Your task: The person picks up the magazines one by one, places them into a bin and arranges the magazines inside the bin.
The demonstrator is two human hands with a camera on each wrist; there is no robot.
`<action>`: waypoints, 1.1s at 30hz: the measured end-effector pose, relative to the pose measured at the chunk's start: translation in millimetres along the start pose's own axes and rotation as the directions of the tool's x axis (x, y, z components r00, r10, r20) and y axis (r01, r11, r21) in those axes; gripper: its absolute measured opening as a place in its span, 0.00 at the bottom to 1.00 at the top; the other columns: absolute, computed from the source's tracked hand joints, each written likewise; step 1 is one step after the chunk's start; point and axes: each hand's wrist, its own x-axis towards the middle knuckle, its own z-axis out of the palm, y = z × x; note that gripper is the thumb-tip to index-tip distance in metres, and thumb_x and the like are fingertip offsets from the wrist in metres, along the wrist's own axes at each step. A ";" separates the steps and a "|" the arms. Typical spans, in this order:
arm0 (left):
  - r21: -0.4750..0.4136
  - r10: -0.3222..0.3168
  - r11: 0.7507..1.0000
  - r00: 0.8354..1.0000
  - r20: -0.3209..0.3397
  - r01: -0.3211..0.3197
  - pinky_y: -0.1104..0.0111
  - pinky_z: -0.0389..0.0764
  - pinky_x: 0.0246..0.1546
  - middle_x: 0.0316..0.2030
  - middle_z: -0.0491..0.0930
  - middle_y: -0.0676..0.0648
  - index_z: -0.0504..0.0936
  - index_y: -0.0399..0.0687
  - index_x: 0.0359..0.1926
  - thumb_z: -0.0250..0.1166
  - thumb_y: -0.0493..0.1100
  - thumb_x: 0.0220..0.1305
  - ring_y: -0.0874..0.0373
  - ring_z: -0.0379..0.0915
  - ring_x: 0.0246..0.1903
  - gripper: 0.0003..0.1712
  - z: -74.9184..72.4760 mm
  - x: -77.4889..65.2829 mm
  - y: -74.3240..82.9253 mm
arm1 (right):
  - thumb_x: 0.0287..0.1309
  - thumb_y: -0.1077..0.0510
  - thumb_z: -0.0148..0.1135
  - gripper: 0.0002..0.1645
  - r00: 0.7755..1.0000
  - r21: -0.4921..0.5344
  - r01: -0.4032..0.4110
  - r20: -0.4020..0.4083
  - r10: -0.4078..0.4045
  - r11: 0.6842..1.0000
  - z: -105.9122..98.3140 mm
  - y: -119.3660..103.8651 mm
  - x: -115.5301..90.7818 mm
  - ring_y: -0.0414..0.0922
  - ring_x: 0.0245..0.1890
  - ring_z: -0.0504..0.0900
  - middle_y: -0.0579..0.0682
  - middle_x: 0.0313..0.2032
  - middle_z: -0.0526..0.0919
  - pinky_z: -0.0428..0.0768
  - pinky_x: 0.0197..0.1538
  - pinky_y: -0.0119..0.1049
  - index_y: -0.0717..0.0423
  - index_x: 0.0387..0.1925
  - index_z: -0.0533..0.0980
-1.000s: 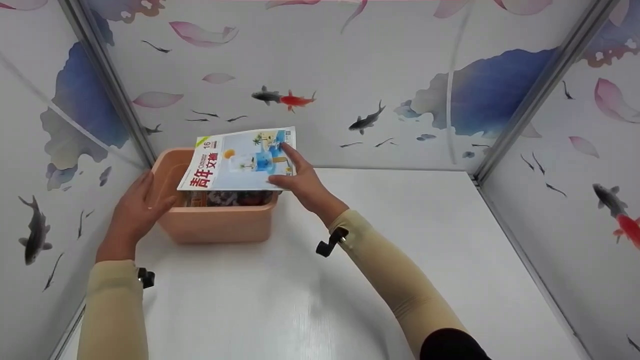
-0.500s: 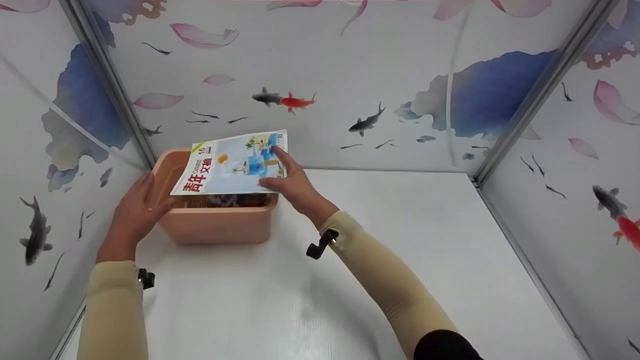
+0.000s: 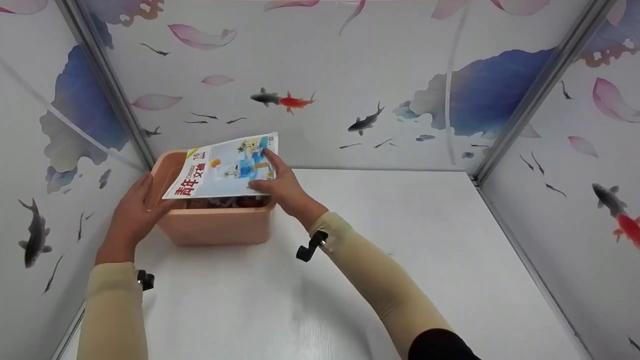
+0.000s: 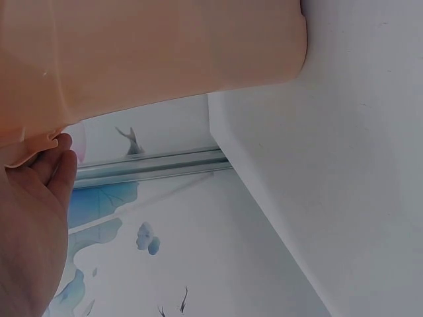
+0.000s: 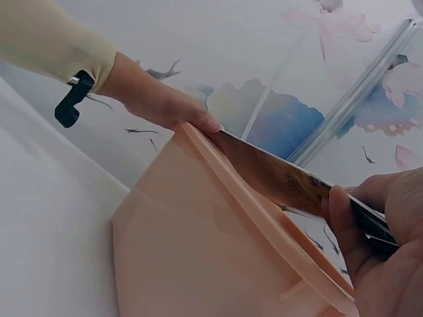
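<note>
A peach plastic bin (image 3: pixel 220 228) stands in the far left corner of the white table. My left hand (image 3: pixel 131 214) grips its left rim; in the left wrist view, the fingers (image 4: pixel 63 168) curl under the rim's edge. My right hand (image 3: pixel 287 194) pinches the right edge of a magazine (image 3: pixel 225 167) with a light blue cover and red Chinese title. The magazine lies tilted over the bin's opening, its lower left corner close to my left thumb. Beneath it, dark printed covers (image 3: pixel 227 202) show inside the bin; the rest is hidden. From the right wrist, the magazine (image 5: pixel 277 181) appears edge-on above the rim.
The white table (image 3: pixel 400 250) extends to the front and right of the bin. Panels with painted fish and petals form a back wall (image 3: pixel 320 65) and side walls, joined by metal corner posts (image 3: pixel 110 85). The bin sits close to the left and back panels.
My right hand has brought the magazine left and slightly down, further over the bin. My left hand has stayed on the rim, and the bin has not moved.
</note>
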 end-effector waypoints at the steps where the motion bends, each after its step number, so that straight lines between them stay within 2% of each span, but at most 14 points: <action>1: 0.002 0.004 1.000 1.000 -0.002 -0.004 0.23 0.52 0.76 0.90 0.40 0.39 0.39 0.53 0.92 0.64 0.78 0.72 0.27 0.41 0.85 0.67 0.2 0.1 -0.4 | 0.62 0.65 0.81 0.64 1.000 -0.007 0.001 -0.002 -0.001 1.000 1.2 -0.2 0.2 0.46 0.54 0.89 0.50 0.59 0.84 0.86 0.60 0.37 0.38 0.90 0.56; 6: 0.012 0.017 1.000 1.000 0.004 -0.017 0.23 0.50 0.76 0.90 0.39 0.37 0.39 0.52 0.92 0.63 0.77 0.73 0.27 0.39 0.85 0.66 0.0 0.0 -1.5 | 0.62 0.66 0.81 0.64 1.000 -0.009 0.002 -0.005 -0.003 1.000 6.5 -1.4 1.2 0.46 0.52 0.90 0.50 0.56 0.86 0.87 0.58 0.37 0.39 0.90 0.56; 16: 0.004 0.026 1.000 1.000 0.012 -0.026 0.24 0.47 0.77 0.89 0.39 0.37 0.39 0.51 0.91 0.63 0.76 0.75 0.27 0.37 0.86 0.65 -0.9 1.0 -3.2 | 0.62 0.66 0.81 0.66 1.000 0.018 -0.028 -0.007 0.029 0.999 15.6 -2.1 2.4 0.46 0.53 0.91 0.50 0.57 0.85 0.88 0.59 0.38 0.40 0.91 0.53; 23: -0.002 0.015 1.000 0.999 0.028 -0.015 0.24 0.45 0.78 0.90 0.37 0.38 0.38 0.51 0.91 0.63 0.76 0.74 0.28 0.34 0.86 0.66 -1.2 1.7 -1.8 | 0.61 0.64 0.82 0.69 0.999 -0.018 -0.039 -0.020 0.038 0.999 21.5 -1.3 5.9 0.44 0.52 0.90 0.49 0.58 0.83 0.87 0.58 0.36 0.45 0.91 0.49; 33: 0.009 0.008 1.000 0.999 0.035 -0.008 0.23 0.43 0.78 0.89 0.37 0.36 0.38 0.49 0.91 0.61 0.77 0.75 0.27 0.34 0.86 0.65 -0.7 2.5 -1.3 | 0.60 0.62 0.83 0.69 0.998 -0.106 -0.051 -0.040 0.047 0.993 30.1 -3.0 7.4 0.42 0.51 0.88 0.50 0.59 0.82 0.85 0.59 0.34 0.46 0.91 0.50</action>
